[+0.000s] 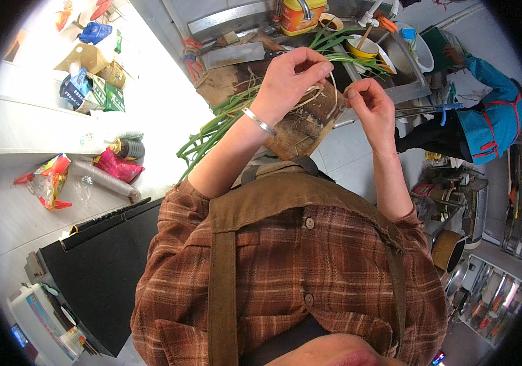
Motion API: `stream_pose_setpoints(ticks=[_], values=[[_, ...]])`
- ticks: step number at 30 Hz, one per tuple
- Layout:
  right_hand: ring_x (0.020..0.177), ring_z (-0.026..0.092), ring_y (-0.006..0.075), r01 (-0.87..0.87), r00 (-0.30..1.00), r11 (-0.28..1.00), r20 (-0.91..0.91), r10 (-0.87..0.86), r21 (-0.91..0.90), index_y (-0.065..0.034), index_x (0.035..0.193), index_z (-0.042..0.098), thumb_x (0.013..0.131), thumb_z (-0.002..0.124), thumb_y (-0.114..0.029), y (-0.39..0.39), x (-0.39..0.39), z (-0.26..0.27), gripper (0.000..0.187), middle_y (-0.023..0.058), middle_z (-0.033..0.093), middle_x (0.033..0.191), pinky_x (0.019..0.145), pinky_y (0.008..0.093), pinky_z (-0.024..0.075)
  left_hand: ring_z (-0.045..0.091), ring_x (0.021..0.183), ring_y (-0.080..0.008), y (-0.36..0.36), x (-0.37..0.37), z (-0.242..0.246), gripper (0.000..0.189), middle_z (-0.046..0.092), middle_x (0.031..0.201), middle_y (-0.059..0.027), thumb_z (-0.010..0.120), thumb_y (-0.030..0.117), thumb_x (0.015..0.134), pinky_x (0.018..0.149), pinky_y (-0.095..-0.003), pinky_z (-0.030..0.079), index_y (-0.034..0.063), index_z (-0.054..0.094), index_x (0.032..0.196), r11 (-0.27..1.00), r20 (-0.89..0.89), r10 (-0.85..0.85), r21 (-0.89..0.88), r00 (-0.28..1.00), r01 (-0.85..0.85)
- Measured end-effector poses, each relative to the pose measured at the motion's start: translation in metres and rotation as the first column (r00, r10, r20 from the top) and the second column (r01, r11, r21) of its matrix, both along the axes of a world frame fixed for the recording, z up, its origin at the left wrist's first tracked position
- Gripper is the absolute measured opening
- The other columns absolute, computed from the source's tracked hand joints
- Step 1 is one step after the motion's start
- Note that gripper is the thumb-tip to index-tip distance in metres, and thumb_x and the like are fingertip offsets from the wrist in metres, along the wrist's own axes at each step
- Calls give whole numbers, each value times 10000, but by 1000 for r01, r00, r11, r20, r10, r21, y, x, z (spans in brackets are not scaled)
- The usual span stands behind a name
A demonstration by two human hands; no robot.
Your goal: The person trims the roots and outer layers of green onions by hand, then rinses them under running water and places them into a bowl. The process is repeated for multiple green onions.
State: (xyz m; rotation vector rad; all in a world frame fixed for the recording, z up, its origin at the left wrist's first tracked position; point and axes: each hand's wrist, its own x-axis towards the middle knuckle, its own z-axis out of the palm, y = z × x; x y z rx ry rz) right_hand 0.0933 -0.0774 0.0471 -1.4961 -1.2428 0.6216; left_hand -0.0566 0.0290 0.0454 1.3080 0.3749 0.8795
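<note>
My left hand (293, 80), with a silver bangle on the wrist, pinches a thin pale stem strand (335, 94) that dangles in a curve. My right hand (371, 103) is just to the right, its thumb and forefinger drawn together; whether a scrap is between them is unclear. Beneath both is a worn wooden chopping board (315, 135) strewn with dry trimmings. Long green scallion-like leaves (217, 128) lie over the board's left side, partly covered by my left forearm. Another bunch of green stalks (334, 43) rests by the sink. Behind the board lies a cleaver (235, 56).
A steel sink (418, 84) is at the upper right, with a yellow bowl (363, 49) at its edge. Near the tap stand a yellow-orange jug (301, 18) and a small bowl of dark liquid (331, 23). To the right, a person in blue (489, 119) reaches toward a green container (439, 50).
</note>
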Motion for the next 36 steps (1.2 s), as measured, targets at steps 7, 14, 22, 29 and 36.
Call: stream_pose_setpoints(ticks=[7, 14, 22, 29, 36], values=[[674, 473, 25, -105, 989, 994, -103, 107, 23, -24, 831, 535, 870, 518, -168, 5, -8, 4, 150, -26, 541, 727, 600, 171, 380, 553, 680, -86, -6, 3, -2, 149, 595, 766, -39, 593, 119, 810, 629, -217, 454, -16, 575, 870, 997, 38, -67, -29, 997, 69], [654, 456, 26, -145, 974, 989, -170, 148, 26, -26, 824, 514, 877, 512, -174, 13, -15, 3, 157, -30, 521, 712, 582, 170, 370, 563, 701, -102, -10, 6, -5, 138, 586, 770, -56, 580, 96, 814, 633, -235, 471, -27, 541, 862, 995, -39, 18, 95, 999, -15], [669, 462, 31, -135, 970, 990, -198, 139, 32, -28, 814, 500, 870, 500, -144, 13, -17, -1, 128, -23, 522, 716, 596, 180, 382, 557, 680, -121, -18, 11, -10, 122, 558, 785, -75, 570, 74, 818, 613, -240, 465, -29, 511, 850, 970, -6, 143, 199, 990, -139], [665, 462, 32, -127, 974, 992, -186, 129, 22, -28, 791, 494, 853, 506, -128, 10, -16, -2, 118, -24, 518, 706, 601, 177, 380, 546, 654, -153, -18, 13, -12, 120, 547, 779, -92, 586, 87, 794, 586, -265, 442, -8, 523, 833, 933, -31, 257, 267, 966, -239], [637, 453, 33, -123, 976, 991, -174, 131, 54, -30, 772, 486, 842, 499, -104, 12, -17, -3, 102, -29, 501, 675, 575, 176, 366, 527, 644, -197, -18, 11, -12, 100, 518, 752, -97, 578, 85, 791, 595, -284, 433, 2, 530, 821, 862, -12, 362, 384, 932, -330]])
